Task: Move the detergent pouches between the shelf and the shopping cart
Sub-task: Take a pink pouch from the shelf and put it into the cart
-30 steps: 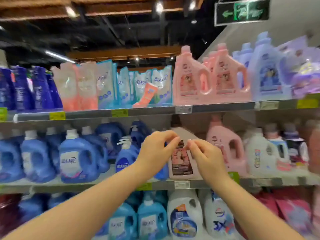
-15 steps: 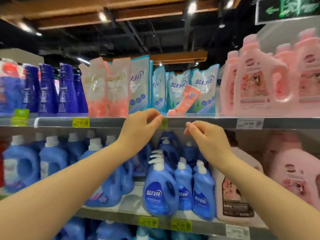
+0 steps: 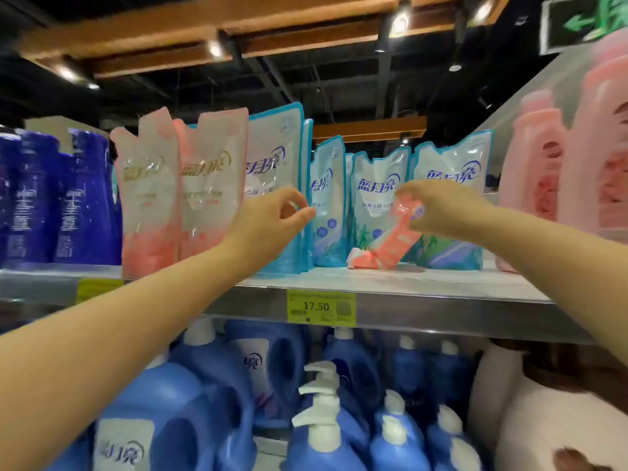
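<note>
Head cam: slumped pink pouch (image 3: 394, 243) leaning on the teal pouches (image 3: 370, 198), up on the top shelf (image 3: 424, 280), top pinched by right hand (image 3: 445, 209). Left hand (image 3: 268, 226) loosely curled, empty, near the teal ones. No cart visible, so barely started, guessing.

We see the two arms of one person, and both are bare along every stretch that shows, from the picture's edges up to the wrists. The left forearm (image 3: 136, 334) looks very broad near the camera and tapers steadily toward the wrist, as the wide lens draws it. The right forearm (image 3: 550, 256) shows a shorter stretch and looks slimmer. Both are smooth and evenly rounded. The left grip (image 3: 272, 226) is bare as well, with rounded knuckles and a clearly outlined thumb and forefinger. The right grip (image 3: 445, 212) is bare too, but blur softens its fingers, so we cannot make out its nails.
</note>
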A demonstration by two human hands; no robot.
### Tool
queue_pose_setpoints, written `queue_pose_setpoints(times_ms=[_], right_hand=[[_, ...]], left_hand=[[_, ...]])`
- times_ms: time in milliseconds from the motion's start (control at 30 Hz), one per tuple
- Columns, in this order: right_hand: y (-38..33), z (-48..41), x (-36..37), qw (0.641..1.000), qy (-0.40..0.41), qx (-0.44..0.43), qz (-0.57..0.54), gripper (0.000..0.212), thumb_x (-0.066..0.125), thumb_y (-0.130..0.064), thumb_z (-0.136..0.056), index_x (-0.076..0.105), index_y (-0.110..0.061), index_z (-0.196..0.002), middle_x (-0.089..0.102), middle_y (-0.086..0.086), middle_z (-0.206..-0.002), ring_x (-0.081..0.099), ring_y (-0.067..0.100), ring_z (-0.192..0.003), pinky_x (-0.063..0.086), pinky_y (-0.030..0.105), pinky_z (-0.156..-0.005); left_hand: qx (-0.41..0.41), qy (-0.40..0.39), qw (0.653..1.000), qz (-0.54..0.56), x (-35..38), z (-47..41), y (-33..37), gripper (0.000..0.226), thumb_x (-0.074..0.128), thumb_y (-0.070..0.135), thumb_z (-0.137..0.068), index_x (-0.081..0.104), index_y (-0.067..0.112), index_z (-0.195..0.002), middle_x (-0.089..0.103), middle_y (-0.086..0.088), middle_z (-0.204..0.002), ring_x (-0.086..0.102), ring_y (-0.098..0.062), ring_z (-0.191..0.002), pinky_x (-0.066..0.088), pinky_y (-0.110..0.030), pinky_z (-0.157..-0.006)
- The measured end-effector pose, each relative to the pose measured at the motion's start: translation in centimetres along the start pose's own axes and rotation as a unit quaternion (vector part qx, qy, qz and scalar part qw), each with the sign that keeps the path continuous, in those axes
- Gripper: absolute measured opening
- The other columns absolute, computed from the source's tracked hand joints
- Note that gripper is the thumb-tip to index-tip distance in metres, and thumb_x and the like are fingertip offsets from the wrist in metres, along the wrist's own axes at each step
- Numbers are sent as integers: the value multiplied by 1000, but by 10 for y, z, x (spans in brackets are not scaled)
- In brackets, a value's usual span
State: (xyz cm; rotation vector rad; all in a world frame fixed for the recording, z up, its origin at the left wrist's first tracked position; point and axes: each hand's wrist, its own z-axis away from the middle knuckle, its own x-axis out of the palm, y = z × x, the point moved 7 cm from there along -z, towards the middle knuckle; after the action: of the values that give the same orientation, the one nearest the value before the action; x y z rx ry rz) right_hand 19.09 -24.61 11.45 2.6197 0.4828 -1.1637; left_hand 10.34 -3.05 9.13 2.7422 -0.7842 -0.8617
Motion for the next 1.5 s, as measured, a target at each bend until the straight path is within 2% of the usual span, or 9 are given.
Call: queue_pose_setpoints(times_ms=[133,267,433,600,800,1067,1200,1333,1500], right_hand=[[1,-28,35,963,-55,-102,245,66,60,-36,-82,29,-37,-141,40,-6,-143,37,21,-130,39,38,-100],[7,-48,54,906,-68,-148,391,70,59,-24,-86,23,-34,-145,24,-5,-152,15,24,-143,21,47,-112],[1,-58,64,868,-29,-189,457,47,56,-18,-87,42,-25,-132,49,-2,-129,44,22,-119,36,37,-96],[-4,-62,63,844,-35,-192,499,29,46,-18,-89,59,-18,-115,56,-1,-114,51,20,-104,35,32,-88],[7,-44,33,896,-10,-81,437,23,47,-12,-87,66,-16,-99,63,0,-99,60,20,-91,36,28,-63],[18,-7,-23,935,28,37,351,14,47,-19,-84,59,-17,-88,43,-2,-72,44,23,-72,32,27,-63],[28,19,-46,956,49,88,277,4,46,-20,-82,46,-20,-78,44,-2,-70,45,24,-72,33,27,-63],[36,41,-74,962,88,121,226,9,46,-21,-83,54,-19,-83,62,4,-91,49,25,-76,38,27,-66],[42,78,-106,961,139,125,205,23,48,-21,-82,64,-13,-97,58,7,-90,48,25,-76,31,29,-62]], left_hand=[[53,-47,997,22,26,-27,14,27,56,34,-89,57,17,-110,64,3,-89,63,-16,-82,52,-30,-78],[75,-96,992,25,54,-42,14,37,55,38,-88,48,21,-121,65,2,-109,63,-12,-89,52,-31,-85],[77,-114,990,25,72,-47,6,43,56,41,-87,43,24,-125,61,3,-117,59,-9,-93,47,-25,-87],[70,-126,989,38,79,-52,5,45,57,40,-86,43,25,-125,59,3,-120,56,-8,-92,46,-24,-84],[49,-191,980,-11,95,-52,-2,53,56,49,-84,38,29,-129,56,3,-128,57,-13,-101,45,-28,-87],[71,-232,967,-72,109,-46,23,90,66,52,-77,15,26,-146,38,-3,-145,44,-22,-125,38,-34,-98],[79,-246,963,-78,118,-39,48,102,72,51,-71,9,27,-147,43,-3,-139,48,-22,-117,40,-32,-92],[69,-219,971,-70,125,-36,71,81,73,43,-70,28,28,-135,57,-3,-120,54,-23,-96,46,-32,-81],[136,-63,983,-105,100,-29,106,38,55,34,-88,44,27,-124,64,-4,-107,57,-28,-90,40,-32,-64]])
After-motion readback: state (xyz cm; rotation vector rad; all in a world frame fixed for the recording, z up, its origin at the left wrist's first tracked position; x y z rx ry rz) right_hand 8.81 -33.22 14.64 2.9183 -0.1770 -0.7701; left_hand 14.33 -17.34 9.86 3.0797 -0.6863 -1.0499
